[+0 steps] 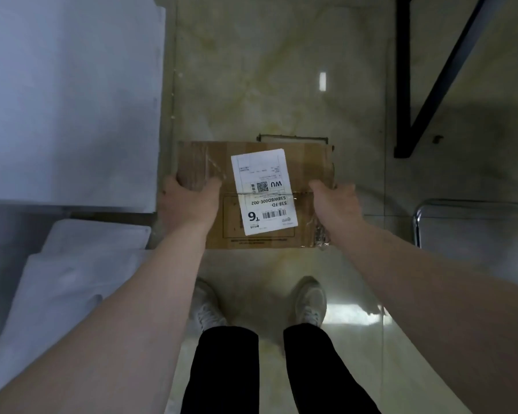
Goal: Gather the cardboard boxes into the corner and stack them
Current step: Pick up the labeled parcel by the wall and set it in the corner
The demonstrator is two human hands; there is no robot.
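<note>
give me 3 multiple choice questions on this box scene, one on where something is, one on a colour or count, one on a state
1. Where is the white shipping label?
A. on the top face of the cardboard box
B. on the floor by the shoes
C. on the black frame

2. How many hands grip the cardboard box?
A. none
B. one
C. two

3. What state is the box in?
A. flaps standing wide open
B. closed, with tape on its top
C. crushed flat on the floor

Answers:
1. A, the label lies across the box top between the hands.
2. C, the left hand holds the left edge and the right hand holds the right edge.
3. B, the flaps lie shut, with clear tape showing on the top and at the right corner.
</note>
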